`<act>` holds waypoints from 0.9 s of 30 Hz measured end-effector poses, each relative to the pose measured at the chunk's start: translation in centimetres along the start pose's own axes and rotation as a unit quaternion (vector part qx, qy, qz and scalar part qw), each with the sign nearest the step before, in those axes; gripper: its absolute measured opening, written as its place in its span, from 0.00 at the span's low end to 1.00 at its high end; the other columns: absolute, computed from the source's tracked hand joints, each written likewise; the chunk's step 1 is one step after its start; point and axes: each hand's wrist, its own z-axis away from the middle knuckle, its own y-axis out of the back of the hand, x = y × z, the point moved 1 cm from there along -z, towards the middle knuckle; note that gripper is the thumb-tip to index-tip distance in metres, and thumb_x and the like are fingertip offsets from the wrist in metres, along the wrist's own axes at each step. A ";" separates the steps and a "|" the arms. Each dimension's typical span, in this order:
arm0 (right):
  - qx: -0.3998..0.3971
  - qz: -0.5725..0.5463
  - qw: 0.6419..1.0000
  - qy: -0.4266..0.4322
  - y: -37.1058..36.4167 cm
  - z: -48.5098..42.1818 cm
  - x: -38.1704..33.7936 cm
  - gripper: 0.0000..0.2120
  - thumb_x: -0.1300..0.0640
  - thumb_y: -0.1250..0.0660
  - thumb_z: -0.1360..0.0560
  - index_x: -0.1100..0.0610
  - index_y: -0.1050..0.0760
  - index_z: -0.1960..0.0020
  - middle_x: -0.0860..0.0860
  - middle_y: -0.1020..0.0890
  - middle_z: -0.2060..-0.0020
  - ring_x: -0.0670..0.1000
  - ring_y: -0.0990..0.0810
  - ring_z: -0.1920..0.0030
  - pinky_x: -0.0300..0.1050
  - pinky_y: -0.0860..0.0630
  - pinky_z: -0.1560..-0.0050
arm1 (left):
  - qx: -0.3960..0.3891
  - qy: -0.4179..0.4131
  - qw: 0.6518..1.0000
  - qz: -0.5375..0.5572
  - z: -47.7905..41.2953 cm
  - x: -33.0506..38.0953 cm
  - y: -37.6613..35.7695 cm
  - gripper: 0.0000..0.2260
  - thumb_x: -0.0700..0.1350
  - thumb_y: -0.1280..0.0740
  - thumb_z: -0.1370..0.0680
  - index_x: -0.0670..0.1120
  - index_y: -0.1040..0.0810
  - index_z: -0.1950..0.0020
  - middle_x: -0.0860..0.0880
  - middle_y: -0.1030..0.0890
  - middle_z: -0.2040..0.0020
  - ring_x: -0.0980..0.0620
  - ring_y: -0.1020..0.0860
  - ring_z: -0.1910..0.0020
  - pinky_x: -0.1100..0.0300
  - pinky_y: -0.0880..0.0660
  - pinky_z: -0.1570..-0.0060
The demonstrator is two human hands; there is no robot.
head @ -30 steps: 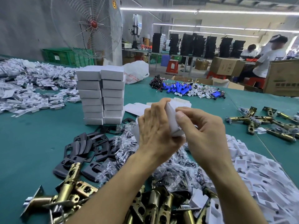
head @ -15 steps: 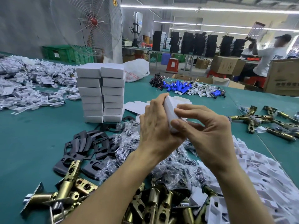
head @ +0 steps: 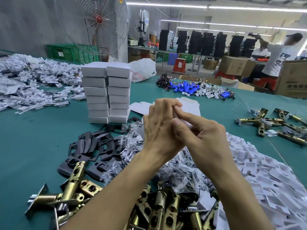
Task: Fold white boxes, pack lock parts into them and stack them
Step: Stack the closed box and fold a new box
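The left hand (head: pixel 161 128) was curled round a small white box (head: pixel 188 125), its back toward the camera and its fingers bent over the box's top edge. The right hand (head: pixel 205 140) pinched the same box from the other side, thumb near its lower corner and forefinger stretched up along it until it met the left fingertips. The box was up off the table (head: pixel 33 140) between the two hands, mostly hidden by them; whether it was fully folded could not be told.

Just behind the hands lay flat unfolded box blanks (head: pixel 141 106) on the green table. To their left stood the stack of finished white boxes (head: pixel 106 92), two columns side by side and touching. In front of the stack, black metal plates (head: pixel 93 146) lay jumbled, and beside them, under the wrists, a heap of clear bags of small parts (head: pixel 131 141). Nearest the camera, brass latches (head: pixel 74 185) were piled beneath the forearms. A heap of white card pieces (head: pixel 265 171) spread to the right, with more brass latches (head: pixel 265 122) scattered beyond it.

Farther off lay blue batteries with wires (head: pixel 187 87), a white plastic bag (head: pixel 142 70) behind the stack, and another wide heap of white pieces (head: pixel 25 83) at the far left. A large fan (head: pixel 93 22) stood behind the table near a green crate (head: pixel 66 52), and a blurred person in a white shirt (head: pixel 274 57) was at the far right.
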 end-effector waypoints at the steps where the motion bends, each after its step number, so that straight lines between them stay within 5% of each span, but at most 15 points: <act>1: -0.011 0.001 1.000 -0.007 0.1 0.0 0.1 0.15 0.51 0.28 0.24 0.43 0.20 0.38 0.44 0.13 0.55 0.43 0.15 0.54 0.48 0.19 0.47 | 0.001 -0.004 1.000 0.001 0.0 0.0 0.0 0.18 0.52 0.33 0.28 0.55 0.39 0.45 0.50 0.27 0.48 0.56 0.35 0.53 0.55 0.39 0.56; 4: -0.005 0.009 1.000 0.006 0.7 0.0 0.3 0.14 0.52 0.30 0.23 0.39 0.22 0.40 0.42 0.18 0.69 0.46 0.18 0.68 0.33 0.22 0.57 | -0.022 -0.030 0.999 0.029 -0.1 -0.2 -0.1 0.31 0.51 0.24 0.31 0.55 0.41 0.37 0.49 0.27 0.40 0.51 0.30 0.46 0.54 0.32 0.48; 7: 0.070 0.011 0.997 -0.007 1.5 -0.4 1.0 0.18 0.56 0.31 0.22 0.42 0.25 0.35 0.43 0.18 0.64 0.44 0.19 0.65 0.42 0.21 0.59 | -0.060 -0.048 0.990 0.118 0.0 0.0 -0.1 0.39 0.55 0.23 0.32 0.52 0.41 0.29 0.51 0.34 0.30 0.53 0.32 0.33 0.58 0.30 0.35; 9: 0.124 -0.019 0.992 -0.031 2.3 -0.7 1.4 0.23 0.56 0.31 0.22 0.48 0.30 0.28 0.44 0.17 0.56 0.47 0.16 0.57 0.53 0.18 0.52 | -0.012 -0.059 0.990 0.130 -0.2 0.2 0.0 0.33 0.55 0.24 0.31 0.46 0.33 0.32 0.46 0.31 0.34 0.52 0.30 0.36 0.63 0.28 0.39; 11: 0.166 -0.037 0.985 -0.025 2.8 -0.8 1.5 0.28 0.57 0.30 0.23 0.53 0.33 0.25 0.42 0.19 0.50 0.47 0.17 0.50 0.53 0.18 0.49 | 0.052 0.006 0.983 0.178 -0.6 0.3 0.4 0.21 0.55 0.27 0.29 0.48 0.29 0.43 0.48 0.27 0.47 0.58 0.27 0.49 0.70 0.29 0.52; 13: 0.181 -0.063 0.981 0.003 2.8 -0.7 1.2 0.28 0.60 0.28 0.25 0.55 0.31 0.27 0.44 0.20 0.44 0.47 0.18 0.44 0.46 0.17 0.50 | 0.028 0.154 0.939 0.306 -1.2 0.3 0.8 0.18 0.57 0.29 0.27 0.46 0.30 0.49 0.48 0.26 0.55 0.61 0.26 0.60 0.69 0.27 0.61; 16: 0.129 -0.102 0.985 0.045 2.0 -0.4 1.0 0.24 0.62 0.27 0.29 0.50 0.26 0.36 0.42 0.20 0.44 0.46 0.19 0.41 0.41 0.18 0.50 | -0.169 0.388 0.751 0.507 -1.5 -0.5 0.7 0.36 0.71 0.34 0.29 0.44 0.31 0.35 0.41 0.20 0.46 0.47 0.18 0.54 0.50 0.19 0.55; 18: 0.064 -0.103 0.991 0.052 1.4 -0.3 1.2 0.22 0.62 0.27 0.31 0.45 0.27 0.42 0.42 0.19 0.48 0.46 0.19 0.43 0.39 0.19 0.51 | -0.256 0.413 0.649 0.585 -1.5 -0.9 0.9 0.44 0.74 0.38 0.32 0.42 0.30 0.28 0.39 0.19 0.42 0.41 0.17 0.49 0.42 0.20 0.50; 21: 0.010 -0.043 0.997 0.064 0.8 -0.3 2.0 0.27 0.70 0.26 0.31 0.42 0.28 0.46 0.44 0.19 0.48 0.44 0.20 0.45 0.41 0.18 0.54 | -0.242 0.389 0.629 0.628 -1.6 -1.0 1.1 0.43 0.72 0.29 0.34 0.39 0.24 0.33 0.38 0.20 0.44 0.41 0.20 0.47 0.38 0.21 0.43; 23: -0.029 -0.013 0.998 0.058 0.6 -0.2 2.3 0.29 0.72 0.27 0.32 0.43 0.26 0.41 0.44 0.19 0.44 0.44 0.21 0.42 0.47 0.20 0.47 | -0.201 0.390 0.630 0.641 -1.6 -1.0 1.1 0.41 0.63 0.19 0.40 0.39 0.23 0.36 0.39 0.21 0.44 0.41 0.21 0.47 0.34 0.26 0.37; 27: -0.108 -0.034 0.993 0.020 -0.2 0.0 1.6 0.32 0.58 0.31 0.30 0.38 0.32 0.30 0.37 0.23 0.36 0.35 0.27 0.36 0.32 0.28 0.38 | -0.169 0.362 0.625 0.671 -1.8 -1.1 1.1 0.48 0.57 0.15 0.51 0.45 0.28 0.35 0.44 0.17 0.56 0.45 0.17 0.57 0.36 0.22 0.44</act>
